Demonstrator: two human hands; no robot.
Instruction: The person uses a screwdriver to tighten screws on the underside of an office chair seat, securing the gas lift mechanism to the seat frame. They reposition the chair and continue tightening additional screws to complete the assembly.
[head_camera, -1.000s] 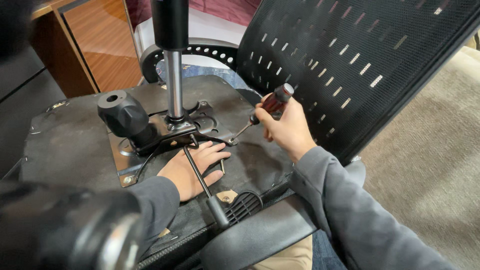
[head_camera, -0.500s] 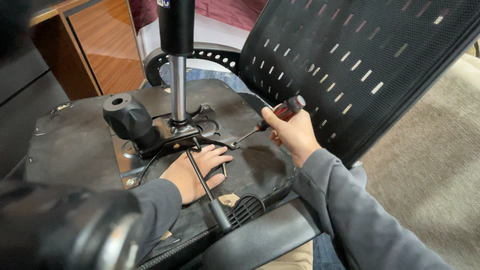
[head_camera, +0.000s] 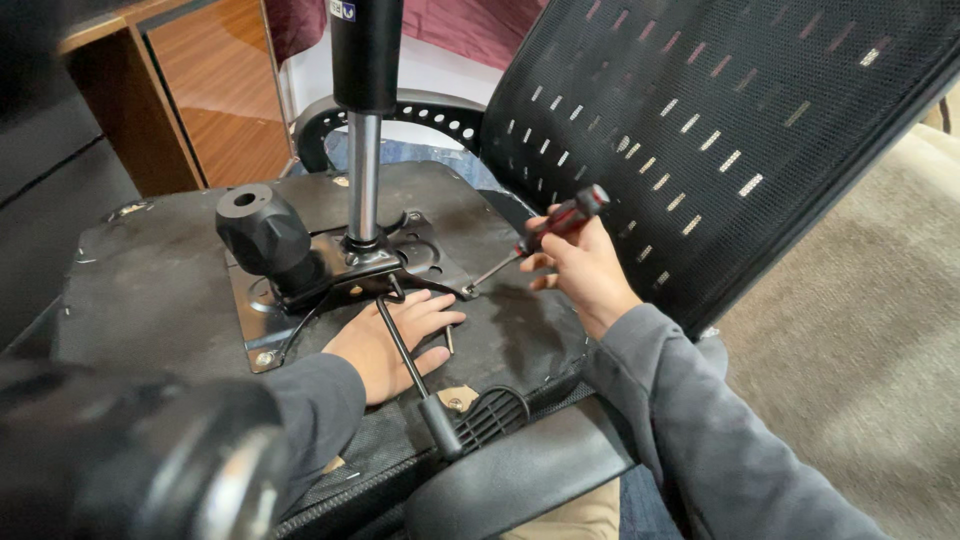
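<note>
We see an office chair turned upside down, its seat underside (head_camera: 150, 290) facing up. Our right hand (head_camera: 585, 270) is closed around the red-and-black handle of a screwdriver (head_camera: 545, 232); the shaft runs toward 8 o'clock and the tip meets the corner of the metal mechanism plate (head_camera: 425, 255) at a screw. Our left hand (head_camera: 390, 340) lies flat, fingers spread, pressed on the seat underside at 6 o'clock of the plate, with the bent lever rod (head_camera: 400, 340) crossing over it.

The screwdriver is judged light and rigid; the ribbed handle gives a firm grip, best taken around its thick middle. The plate and gas cylinder (head_camera: 363, 180) look heavy and stiff; the black tension knob (head_camera: 262, 235) sits at 9 o'clock of the cylinder. The mesh backrest (head_camera: 720, 130) appears flexible.

A small blue-and-white label sits on the black cylinder sleeve (head_camera: 367, 50) at 12 o'clock.
</note>
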